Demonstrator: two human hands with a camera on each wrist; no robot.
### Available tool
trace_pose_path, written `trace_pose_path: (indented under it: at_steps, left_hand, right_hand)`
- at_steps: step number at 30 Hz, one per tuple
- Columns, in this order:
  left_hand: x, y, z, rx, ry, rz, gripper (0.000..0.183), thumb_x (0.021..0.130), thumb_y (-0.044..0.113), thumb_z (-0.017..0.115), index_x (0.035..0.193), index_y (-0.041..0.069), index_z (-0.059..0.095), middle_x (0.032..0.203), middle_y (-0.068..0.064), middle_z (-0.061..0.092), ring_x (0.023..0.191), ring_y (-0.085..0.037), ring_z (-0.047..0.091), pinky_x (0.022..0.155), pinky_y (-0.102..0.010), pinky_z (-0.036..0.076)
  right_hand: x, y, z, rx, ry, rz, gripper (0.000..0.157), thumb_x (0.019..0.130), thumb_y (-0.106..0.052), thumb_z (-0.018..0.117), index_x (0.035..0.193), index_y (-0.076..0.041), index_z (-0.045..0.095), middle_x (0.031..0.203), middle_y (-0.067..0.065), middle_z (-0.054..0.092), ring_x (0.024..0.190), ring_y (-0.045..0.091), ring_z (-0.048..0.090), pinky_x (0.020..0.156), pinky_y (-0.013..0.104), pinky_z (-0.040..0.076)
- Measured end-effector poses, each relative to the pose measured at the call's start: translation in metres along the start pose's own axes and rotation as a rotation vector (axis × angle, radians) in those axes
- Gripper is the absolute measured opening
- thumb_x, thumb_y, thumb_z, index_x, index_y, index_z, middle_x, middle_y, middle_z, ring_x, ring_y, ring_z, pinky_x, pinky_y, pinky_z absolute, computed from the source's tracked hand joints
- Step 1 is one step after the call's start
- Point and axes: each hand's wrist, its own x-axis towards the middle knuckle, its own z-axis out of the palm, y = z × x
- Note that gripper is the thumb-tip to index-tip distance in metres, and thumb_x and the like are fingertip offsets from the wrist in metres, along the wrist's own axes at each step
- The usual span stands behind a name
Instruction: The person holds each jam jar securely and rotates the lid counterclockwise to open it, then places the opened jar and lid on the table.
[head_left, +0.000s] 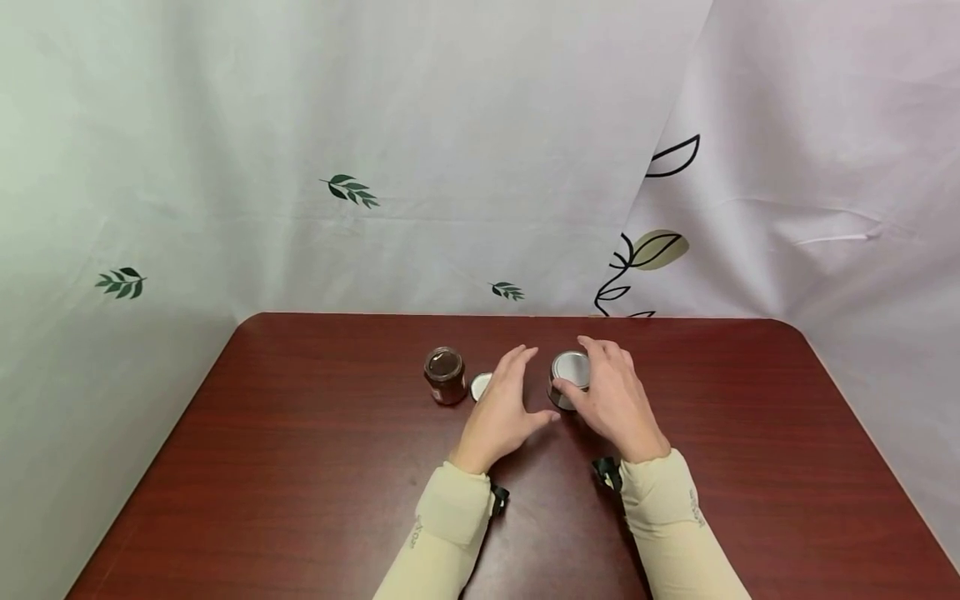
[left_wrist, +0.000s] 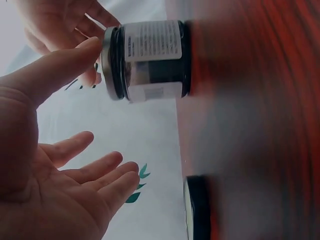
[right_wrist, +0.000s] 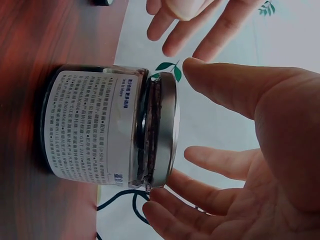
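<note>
Place: a screened-off nook; from my end I couldn't tell home from office.
Tabletop: I looked down on a reddish-brown, wood-grained, round-cornered tabletop (head_left: 300, 467).
Curtains: white, leaf-printed fabric sheets (head_left: 465, 125) hung behind and on both sides.

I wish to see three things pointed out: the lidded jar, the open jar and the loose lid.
Lidded jar (right_wrist: 102, 127): right wrist view, on its printed label.
Open jar (head_left: 447, 386): head view, on its side below the rim.
Loose lid (head_left: 481, 386): head view, on its pale face.

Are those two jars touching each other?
Apart. The head view shows the left hand and some tabletop between the dark-brown jar and the silver-lidded jar.
</note>
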Motion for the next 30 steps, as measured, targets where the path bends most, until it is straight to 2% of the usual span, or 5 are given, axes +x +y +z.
trace_pose_path:
  at_steps: [9,19,30]
  left_hand:
    - [0.007,0.002,0.014,0.034,-0.009,0.000,0.092,0.076,0.028,0.089,0.151,0.006,0.041,0.153,-0.015,0.041,0.140,-0.026,0.042,0.112,-0.039,0.037]
    - [0.019,0.002,0.027,0.000,-0.031,0.008,0.090,0.075,0.026,0.089,0.148,0.002,0.043,0.146,-0.014,0.050,0.132,-0.025,0.051,0.109,-0.036,0.040]
    - [0.026,0.003,0.034,-0.016,-0.076,-0.056,0.095,0.070,0.028,0.093,0.146,0.000,0.043,0.139,-0.013,0.057,0.124,-0.024,0.056,0.106,-0.036,0.043]
  right_hand:
    - [-0.001,0.003,0.001,-0.012,0.004,0.006,0.072,0.085,-0.028,0.080,0.141,0.005,0.050,0.135,0.030,0.051,0.120,0.047,0.047,0.089,0.057,0.047]
    - [-0.001,0.006,0.002,-0.014,-0.009,0.004,0.074,0.085,-0.030,0.080,0.141,0.006,0.049,0.135,0.030,0.051,0.121,0.047,0.047,0.091,0.058,0.047]
    - [0.000,0.006,0.003,-0.008,-0.024,0.011,0.073,0.085,-0.028,0.080,0.140,0.008,0.049,0.135,0.031,0.051,0.121,0.047,0.048,0.093,0.057,0.046]
